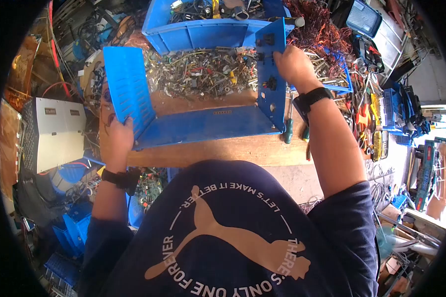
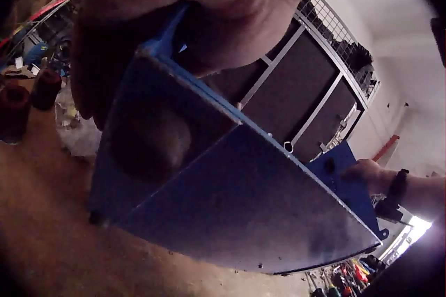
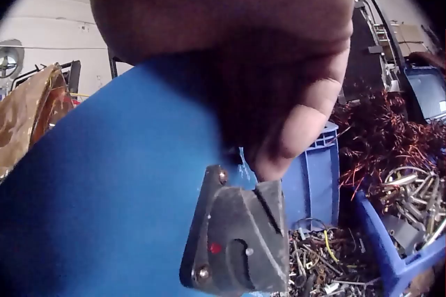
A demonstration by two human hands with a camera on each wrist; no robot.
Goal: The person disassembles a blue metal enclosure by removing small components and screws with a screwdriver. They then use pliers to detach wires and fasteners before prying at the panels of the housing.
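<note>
**Blue chassis held at both end walls, over the bench**

- Blue sheet-metal chassis: U-shaped, floor low over the wooden workbench, open side up. Cannot tell whether the floor touches the wood.
- Long axis runs left to right across the person's front, one upright wall at each end, one hand per wall.
- Left hand: fingers curled round the near edge of the slotted left wall. The left wrist view shows the grip wrapping the panel edge, thumb on one face and fingers on the other.
- Right hand: closed over the far top corner of the right wall, which carries switches and sockets. In the right wrist view the thumb sits just above a black fitting screwed to the panel.
- Right hand grips farther from the body than the left, which is down at the near corner.
- Behind the chassis: a scrap pile of small metal parts and wire ends, then a blue plastic crate and tangled copper wire to its right.
- A green-handled screwdriver lies just beside the right wall
</note>
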